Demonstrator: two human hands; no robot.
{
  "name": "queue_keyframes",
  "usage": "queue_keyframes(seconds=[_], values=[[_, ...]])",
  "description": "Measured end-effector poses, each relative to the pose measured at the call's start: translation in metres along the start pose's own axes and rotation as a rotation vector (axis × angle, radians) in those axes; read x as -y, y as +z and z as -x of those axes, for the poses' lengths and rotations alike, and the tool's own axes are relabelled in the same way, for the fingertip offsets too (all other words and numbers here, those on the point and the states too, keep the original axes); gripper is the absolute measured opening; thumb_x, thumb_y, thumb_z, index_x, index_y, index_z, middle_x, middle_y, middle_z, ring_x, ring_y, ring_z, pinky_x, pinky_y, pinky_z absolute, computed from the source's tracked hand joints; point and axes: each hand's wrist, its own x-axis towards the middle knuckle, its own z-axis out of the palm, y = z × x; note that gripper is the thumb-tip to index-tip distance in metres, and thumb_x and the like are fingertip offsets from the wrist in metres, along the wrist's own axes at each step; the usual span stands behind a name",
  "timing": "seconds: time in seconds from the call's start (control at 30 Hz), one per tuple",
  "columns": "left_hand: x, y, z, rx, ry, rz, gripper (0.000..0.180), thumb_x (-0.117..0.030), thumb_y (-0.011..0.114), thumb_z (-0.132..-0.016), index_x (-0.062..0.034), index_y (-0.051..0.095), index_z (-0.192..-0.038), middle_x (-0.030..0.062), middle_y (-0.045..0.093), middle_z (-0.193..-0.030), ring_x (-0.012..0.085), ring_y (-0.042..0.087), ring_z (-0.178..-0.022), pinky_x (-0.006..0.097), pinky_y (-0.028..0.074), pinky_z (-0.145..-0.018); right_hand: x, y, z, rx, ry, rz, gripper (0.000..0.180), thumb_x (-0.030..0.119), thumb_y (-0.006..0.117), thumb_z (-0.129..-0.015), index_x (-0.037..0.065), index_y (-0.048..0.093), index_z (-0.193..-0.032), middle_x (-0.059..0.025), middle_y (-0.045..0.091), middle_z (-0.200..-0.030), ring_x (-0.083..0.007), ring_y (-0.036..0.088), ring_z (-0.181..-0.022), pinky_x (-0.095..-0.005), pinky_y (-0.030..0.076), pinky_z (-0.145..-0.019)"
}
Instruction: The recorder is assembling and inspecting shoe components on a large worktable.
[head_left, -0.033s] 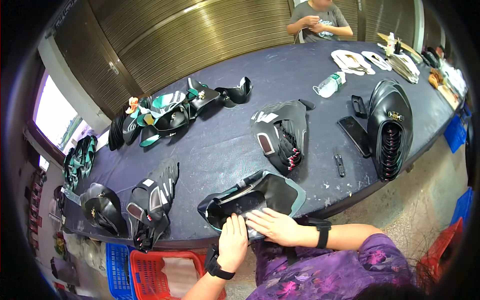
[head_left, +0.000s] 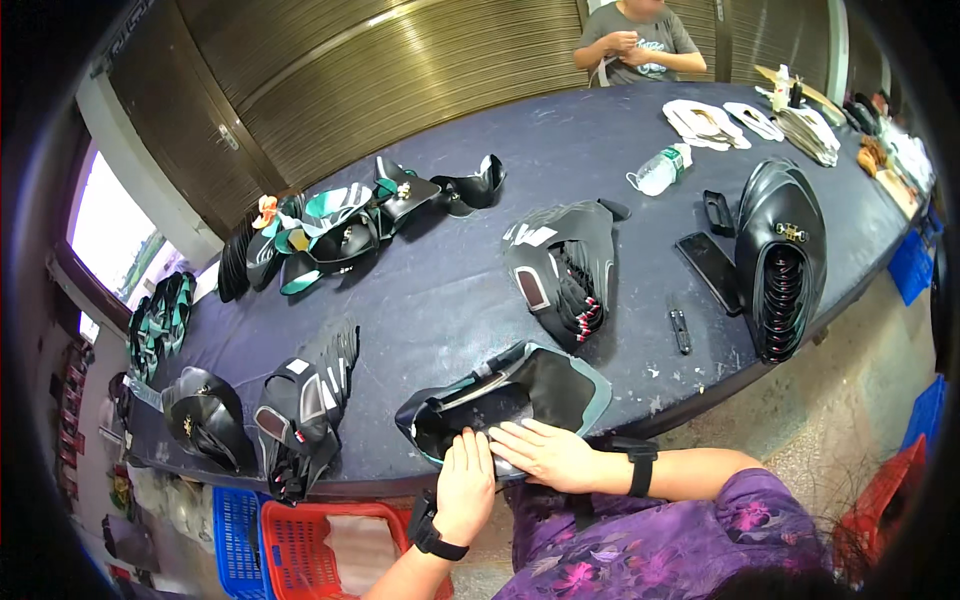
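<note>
A black shoe upper [head_left: 570, 385] with a teal-grey edge lies opened out at the table's near edge. My left hand [head_left: 467, 478] rests on its near rim, fingers stretched out and side by side. Beside it, my right hand [head_left: 545, 455] lies flat across the same rim, its fingers pointing left toward the left fingertips. Both palms face down, and the fingers press on the upper without wrapping round it. What lies under the palms is hidden. Just beyond stands a stack of black and grey shoe uppers [head_left: 560, 260].
On the dark table [head_left: 430, 270] are more uppers [head_left: 345, 225] at back left, nested black uppers [head_left: 785, 215] at right, a phone [head_left: 708, 270], a small cutter [head_left: 680, 330] and a bottle [head_left: 658, 175]. A red basket [head_left: 290, 545] stands below. Another person [head_left: 640, 45] sits across.
My right hand has slid very slightly left and toward me along the upper's rim. The left hand and the upper look unchanged.
</note>
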Motion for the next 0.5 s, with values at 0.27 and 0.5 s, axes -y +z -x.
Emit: queue_keyframes(seconds=[0.27, 0.5], values=[[0.015, -0.006, 0.014, 0.097, -0.061, -0.02, 0.066, -0.023, 0.062, -0.064, 0.0083, 0.038, -0.117, 0.0259, 0.04, -0.121, 0.0319, 0.042, -0.11, 0.038, 0.033, -0.094, -0.003, -0.002, 0.001, -0.027, -0.09, -0.025, 0.053, 0.019, 0.05, -0.073, 0.003, 0.04, -0.123, -0.01, 0.037, -0.131, -0.023, 0.036, -0.12, -0.0357, 0.027, -0.1], [0.037, 0.006, 0.026, 0.147, -0.109, -0.103, 0.054, -0.013, 0.054, -0.07, 0.0106, 0.039, -0.115, 0.0206, 0.049, -0.103, 0.0288, 0.046, -0.098, 0.034, 0.033, -0.091, 0.0, -0.009, 0.004, -0.081, -0.086, 0.023, 0.048, 0.015, 0.043, -0.075, -0.002, 0.041, -0.119, -0.0149, 0.042, -0.125, -0.0244, 0.041, -0.116, -0.0341, 0.03, -0.098]])
